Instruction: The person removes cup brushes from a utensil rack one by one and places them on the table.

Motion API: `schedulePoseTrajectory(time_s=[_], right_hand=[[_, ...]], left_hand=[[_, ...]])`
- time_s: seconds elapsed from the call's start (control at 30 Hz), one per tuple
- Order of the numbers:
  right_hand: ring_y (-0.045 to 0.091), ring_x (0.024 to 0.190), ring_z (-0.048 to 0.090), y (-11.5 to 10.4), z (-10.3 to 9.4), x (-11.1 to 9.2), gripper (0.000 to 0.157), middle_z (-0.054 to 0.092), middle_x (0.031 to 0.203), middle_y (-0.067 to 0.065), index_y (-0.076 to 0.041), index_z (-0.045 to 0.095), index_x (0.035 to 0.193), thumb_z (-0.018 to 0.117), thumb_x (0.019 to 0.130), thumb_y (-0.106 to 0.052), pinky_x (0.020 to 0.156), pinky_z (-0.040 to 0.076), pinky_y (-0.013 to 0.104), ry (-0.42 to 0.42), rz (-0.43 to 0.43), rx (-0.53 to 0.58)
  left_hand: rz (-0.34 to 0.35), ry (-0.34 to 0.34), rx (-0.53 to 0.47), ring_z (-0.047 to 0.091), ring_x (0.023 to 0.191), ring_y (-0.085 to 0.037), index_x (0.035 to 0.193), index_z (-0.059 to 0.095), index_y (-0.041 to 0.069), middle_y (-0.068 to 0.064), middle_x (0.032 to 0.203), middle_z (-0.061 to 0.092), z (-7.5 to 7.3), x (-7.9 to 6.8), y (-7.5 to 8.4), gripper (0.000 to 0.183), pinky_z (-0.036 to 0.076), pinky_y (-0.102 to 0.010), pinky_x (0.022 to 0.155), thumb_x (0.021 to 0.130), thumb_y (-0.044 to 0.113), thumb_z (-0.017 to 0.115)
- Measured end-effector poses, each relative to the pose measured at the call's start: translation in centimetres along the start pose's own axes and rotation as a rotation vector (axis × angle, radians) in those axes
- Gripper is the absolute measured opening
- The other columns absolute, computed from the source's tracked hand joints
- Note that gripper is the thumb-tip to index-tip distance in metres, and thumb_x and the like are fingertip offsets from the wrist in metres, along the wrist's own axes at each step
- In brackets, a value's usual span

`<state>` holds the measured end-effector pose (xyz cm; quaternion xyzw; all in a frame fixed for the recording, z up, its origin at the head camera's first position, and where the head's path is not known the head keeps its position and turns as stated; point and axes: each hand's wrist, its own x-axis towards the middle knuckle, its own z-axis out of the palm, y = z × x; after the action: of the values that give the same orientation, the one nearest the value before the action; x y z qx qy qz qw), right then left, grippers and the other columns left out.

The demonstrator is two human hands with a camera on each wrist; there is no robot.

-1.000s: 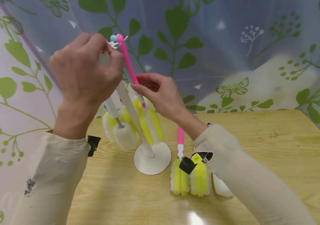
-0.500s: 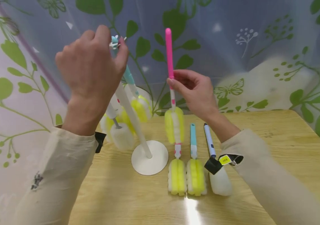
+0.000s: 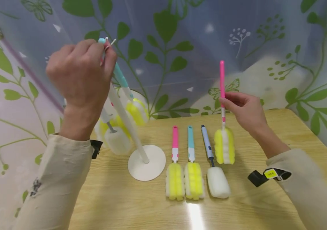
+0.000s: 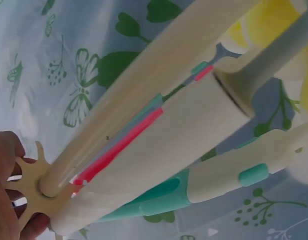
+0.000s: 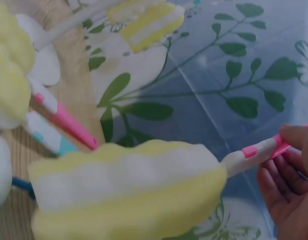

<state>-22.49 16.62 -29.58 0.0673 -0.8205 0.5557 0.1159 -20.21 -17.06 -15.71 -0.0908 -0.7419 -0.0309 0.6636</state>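
My left hand (image 3: 78, 70) grips the top of a white stand (image 3: 124, 119), its fingers around the hooked disc (image 4: 31, 187) in the left wrist view. Several sponge bottle brushes hang from the stand, among them a teal-handled one (image 3: 120, 75) and one with a white sponge (image 3: 118, 140). Off to the right, my right hand (image 3: 247, 110) pinches a pink-handled bottle brush (image 3: 224, 147) by the handle's lower part. Its yellow and white sponge points down, over the right part of the table. In the right wrist view, thumb and fingers (image 5: 284, 177) meet around the pink handle.
Three brushes lie side by side on the wooden table (image 3: 117, 204): a pink-handled one (image 3: 175, 180), a teal-handled one (image 3: 194, 180) and a blue-handled one with a white sponge (image 3: 218, 182). A leaf-patterned curtain (image 3: 203, 48) hangs right behind the table.
My right hand has carried the pink-handled brush away from the stand, rightward past the row of lying brushes, and lowered it. My left hand has kept its grip on the stand's top.
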Motion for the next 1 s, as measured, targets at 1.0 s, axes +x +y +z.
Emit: schedulePoseTrajectory(time_s=[1.0], right_hand=[[0.014,0.076,0.066,10.1,-0.9,-0.9,0.052,0.070,0.089,0.005,0.011,0.058,0.115,0.066,0.089,-0.033,0.076,0.054,0.037,-0.319,0.383,-0.190]], left_hand=[[-0.089,0.149,-0.457,0.060,0.054,-0.033,0.071,0.077,0.008,0.001,0.075,0.072,1.6,-0.4,-4.0,0.025,0.030,-0.018,0.060,0.079,0.018,0.056]])
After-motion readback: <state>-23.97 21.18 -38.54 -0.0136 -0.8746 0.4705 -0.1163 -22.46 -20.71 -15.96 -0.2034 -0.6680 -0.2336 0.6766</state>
